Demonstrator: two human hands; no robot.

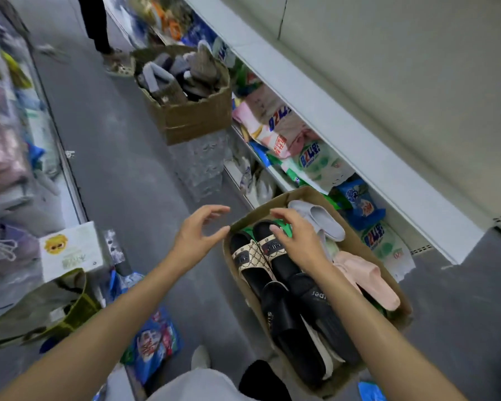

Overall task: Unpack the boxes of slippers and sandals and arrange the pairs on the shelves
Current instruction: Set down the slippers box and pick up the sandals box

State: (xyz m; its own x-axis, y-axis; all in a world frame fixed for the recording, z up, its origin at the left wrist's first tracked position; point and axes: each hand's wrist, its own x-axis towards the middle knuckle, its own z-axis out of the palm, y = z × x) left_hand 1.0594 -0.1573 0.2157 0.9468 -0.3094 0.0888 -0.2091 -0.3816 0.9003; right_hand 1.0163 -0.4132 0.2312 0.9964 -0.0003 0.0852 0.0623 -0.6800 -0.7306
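Observation:
An open cardboard box stands on the floor in front of me, full of slippers. Inside lie a pair of black slides with beige patterned straps, black slides, a grey slipper and a pink slipper. My right hand hovers over the patterned pair with relaxed, spread fingers and holds nothing. My left hand hangs open just left of the box's corner, its fingertips near the rim. The white shelf runs along the right.
A second cardboard box of grey and brown slippers stands farther down the aisle on a clear crate. Detergent bags fill the lower right shelf. A person's legs stand at the far end. A green bag and blue packet lie left.

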